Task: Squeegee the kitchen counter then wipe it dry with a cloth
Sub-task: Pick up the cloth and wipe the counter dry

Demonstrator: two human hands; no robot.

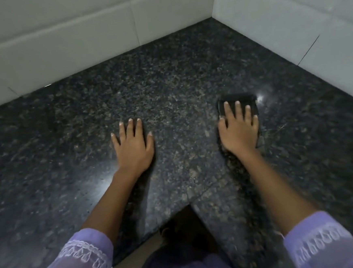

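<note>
Spreading from the left edge to the right, a dark speckled granite counter (178, 91) fills an inside corner, backed by a white tiled wall (58, 43) on the left and a second white tiled wall (310, 17) on the right, the two meeting at the far corner. A thin seam runs diagonally across the stone toward the notch in the counter's near edge, where the person stands.

At the lower left a lilac sleeve (82, 266) with white embroidery ends above a bare forearm. The left hand (133, 146) lies flat on the counter, palm down, fingers spread and pointing away from the person; its grip is fully open and has hold of nothing.

Right of it, well apart across bare stone, the right hand (240, 132) presses palm down on a dark folded cloth (240, 101). The cloth lies flat on the counter in the right half, nearer the right wall than the left. Its visible part looks roughly rectangular, with the long axis seeming to run away from the person toward the back corner and its far edge just past the fingertips; much of it is hidden under the palm. The fingers lie extended over it, not curled, so the grip is open and pinning the cloth by pressure. A bright glint sits on the stone just right of the cloth. The matching right sleeve (325, 242) shows at the lower right, blurred.
</note>
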